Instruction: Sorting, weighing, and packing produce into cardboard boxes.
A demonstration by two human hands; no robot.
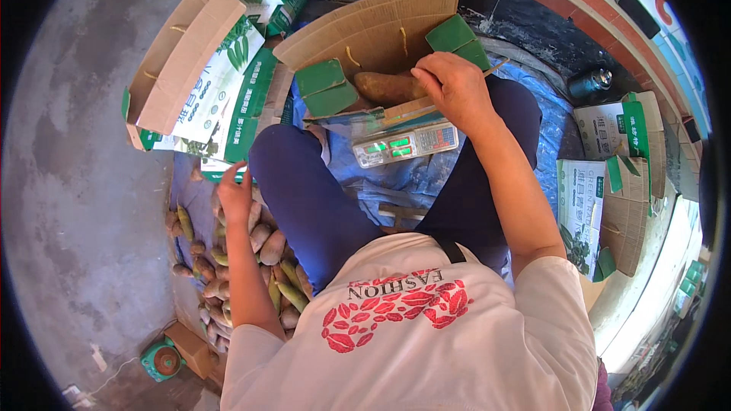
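An open cardboard box (365,19) with green side flaps stands on a digital scale (406,146) between my knees. Inside it lies a long brown root vegetable (384,88). My right hand (459,91) is over the box's near right side, fingers bent and drawn together beside the root's right end. Whatever those fingers may hold is hidden. Down by my left knee, my left hand (234,192) has its fingers apart at the lower edge of a second green and white box (221,95), whose brown flaps stand up. Nothing shows in that hand.
Loose root vegetables (263,240), brown and green, are heaped left of my leg. A blue plastic sheet (365,190) covers the floor under the scale. More cartons (582,209) stand at the right, near a dark bottle (590,82). A green round device (162,360) sits lower left.
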